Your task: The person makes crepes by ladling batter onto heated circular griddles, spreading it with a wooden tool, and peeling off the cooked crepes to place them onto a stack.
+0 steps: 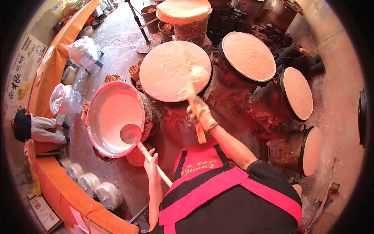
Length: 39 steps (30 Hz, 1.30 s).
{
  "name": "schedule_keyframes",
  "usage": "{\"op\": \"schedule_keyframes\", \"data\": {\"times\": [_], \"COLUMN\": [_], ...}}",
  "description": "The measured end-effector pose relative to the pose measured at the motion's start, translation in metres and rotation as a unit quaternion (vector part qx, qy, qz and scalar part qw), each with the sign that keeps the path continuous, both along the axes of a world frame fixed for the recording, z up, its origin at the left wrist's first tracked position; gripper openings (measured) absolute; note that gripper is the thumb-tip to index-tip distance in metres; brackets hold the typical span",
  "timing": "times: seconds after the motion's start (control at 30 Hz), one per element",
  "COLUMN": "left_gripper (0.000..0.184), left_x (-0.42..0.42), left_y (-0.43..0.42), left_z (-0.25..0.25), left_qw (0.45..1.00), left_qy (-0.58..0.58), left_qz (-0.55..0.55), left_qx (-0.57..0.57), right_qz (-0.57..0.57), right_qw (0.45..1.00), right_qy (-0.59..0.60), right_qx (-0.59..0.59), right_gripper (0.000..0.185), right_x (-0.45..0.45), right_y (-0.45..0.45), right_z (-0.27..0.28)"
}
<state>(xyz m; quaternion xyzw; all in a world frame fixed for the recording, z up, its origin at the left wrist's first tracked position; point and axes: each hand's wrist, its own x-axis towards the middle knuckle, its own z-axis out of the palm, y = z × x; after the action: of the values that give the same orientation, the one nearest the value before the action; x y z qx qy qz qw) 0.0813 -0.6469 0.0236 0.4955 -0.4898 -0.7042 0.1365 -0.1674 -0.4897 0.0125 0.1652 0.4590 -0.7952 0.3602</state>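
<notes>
My left hand point(151, 162) is closed round the pale handle of a ladle point(131, 133). The ladle's round bowl rests at the lower right edge of a large pink-rimmed tub point(117, 113) of creamy batter. In a glove, my right hand point(200, 113) grips the wooden handle of a spreader point(191, 87), blurred by motion. Its far end lies over the batter on a round griddle point(163, 74), beside a thicker pale patch at the griddle's right side.
More batter-covered griddles point(249, 54) stand on stoves to the right. A stack of thin round sheets point(183, 11) sits at the top. Dark coal cylinders point(290, 54) lie at upper right. A person point(43, 126) bends at far left near wrapped bundles point(109, 195).
</notes>
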Motion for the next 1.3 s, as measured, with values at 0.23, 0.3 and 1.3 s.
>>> {"op": "schedule_keyframes", "data": {"times": [0.23,0.3,1.3], "left_gripper": [0.026,0.024,0.011], "left_x": [-0.052,-0.064,-0.163], "left_y": [0.041,0.051,0.015], "left_z": [0.008,0.011,0.034], "left_qw": [1.0,0.999,0.969], "left_qy": [0.01,0.029,0.085], "left_qz": [0.019,0.009,-0.182], "left_qx": [0.022,0.045,0.145], "right_qz": [0.229,0.213,0.124], "right_qw": [0.945,0.939,0.969], "right_qy": [0.167,0.223,0.157], "right_qx": [0.163,0.151,0.147], "right_gripper": [0.049,0.047,0.041], "right_x": [-0.058,-0.104,-0.05], "right_y": [0.129,0.136,0.106], "right_z": [-0.001,-0.03,0.008]}}
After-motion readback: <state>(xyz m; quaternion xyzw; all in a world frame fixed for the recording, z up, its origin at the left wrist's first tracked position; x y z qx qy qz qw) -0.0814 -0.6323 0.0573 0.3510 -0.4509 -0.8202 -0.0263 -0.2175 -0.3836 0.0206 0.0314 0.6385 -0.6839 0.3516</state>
